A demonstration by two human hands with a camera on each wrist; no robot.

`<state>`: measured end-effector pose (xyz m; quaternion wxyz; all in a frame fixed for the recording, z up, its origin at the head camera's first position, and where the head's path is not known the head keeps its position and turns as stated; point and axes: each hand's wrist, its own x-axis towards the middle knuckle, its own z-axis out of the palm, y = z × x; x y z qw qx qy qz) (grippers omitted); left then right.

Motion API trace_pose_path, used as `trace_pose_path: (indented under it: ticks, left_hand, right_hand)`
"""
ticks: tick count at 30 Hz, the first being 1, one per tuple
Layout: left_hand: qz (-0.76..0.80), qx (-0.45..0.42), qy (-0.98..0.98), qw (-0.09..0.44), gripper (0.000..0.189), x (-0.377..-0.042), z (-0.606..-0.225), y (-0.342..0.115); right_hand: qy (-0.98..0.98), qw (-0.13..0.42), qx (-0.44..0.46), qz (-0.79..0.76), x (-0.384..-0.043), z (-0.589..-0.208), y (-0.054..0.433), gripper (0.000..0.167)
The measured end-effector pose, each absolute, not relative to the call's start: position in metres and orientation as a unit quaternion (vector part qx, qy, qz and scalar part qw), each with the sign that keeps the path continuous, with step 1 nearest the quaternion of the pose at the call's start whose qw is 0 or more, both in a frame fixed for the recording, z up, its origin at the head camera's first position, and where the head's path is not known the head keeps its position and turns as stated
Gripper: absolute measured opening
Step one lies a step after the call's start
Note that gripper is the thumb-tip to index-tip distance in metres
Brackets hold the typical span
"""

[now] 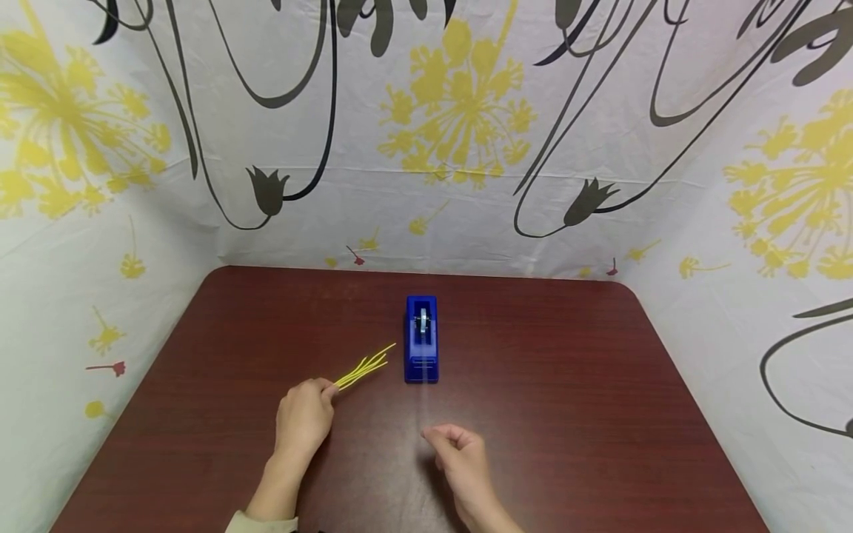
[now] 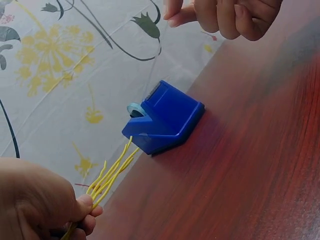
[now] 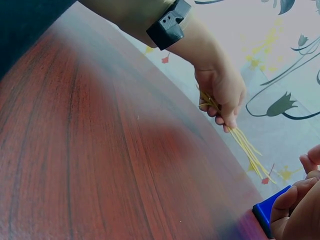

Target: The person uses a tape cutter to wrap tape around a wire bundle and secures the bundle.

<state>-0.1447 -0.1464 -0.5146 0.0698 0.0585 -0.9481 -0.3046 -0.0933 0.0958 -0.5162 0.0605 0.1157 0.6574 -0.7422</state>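
Note:
My left hand [image 1: 304, 416] grips a small bundle of thin yellow wires [image 1: 362, 370], whose loose ends fan out toward a blue tape dispenser [image 1: 421, 374]. A small tape roll [image 2: 135, 109] sits in the dispenser. From its cutting edge a faint strip of clear tape [image 1: 424, 406] stretches toward me, its end pinched between the thumb and forefinger of my right hand [image 1: 461, 463]. In the right wrist view the wires [image 3: 248, 151] also stick out of the back of the left fist, and the right hand [image 3: 300, 210] partly hides the dispenser.
Everything stands on a dark red-brown wooden table [image 1: 566, 414] with rounded far corners. A white sheet [image 1: 320, 244] with yellow and grey flower prints hangs behind it and along both sides. A black band [image 3: 168, 25] is strapped round the left wrist.

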Motion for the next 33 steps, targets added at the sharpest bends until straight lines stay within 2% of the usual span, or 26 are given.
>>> trace_pose_path:
  ticks: [12,25,33]
  left_hand:
    - [-0.309,0.039,-0.948,0.069,0.015,-0.1409,-0.5079,-0.1491]
    - [-0.338,0.041,-0.94,0.023,0.013,-0.1387,-0.5109,-0.152]
    - [-0.349,0.028,-0.936,0.024,0.012,-0.1374,-0.5109,-0.1518]
  right_hand:
    - [0.658,0.065,0.12,-0.741,-0.0936,-0.5165,0.0965,0.015]
    - [0.655,0.065,0.119,-0.743,-0.0929,-0.5154,0.0965,0.016]
    - [0.657,0.065,0.119,-0.741,-0.0932,-0.5162,0.0966,0.017]
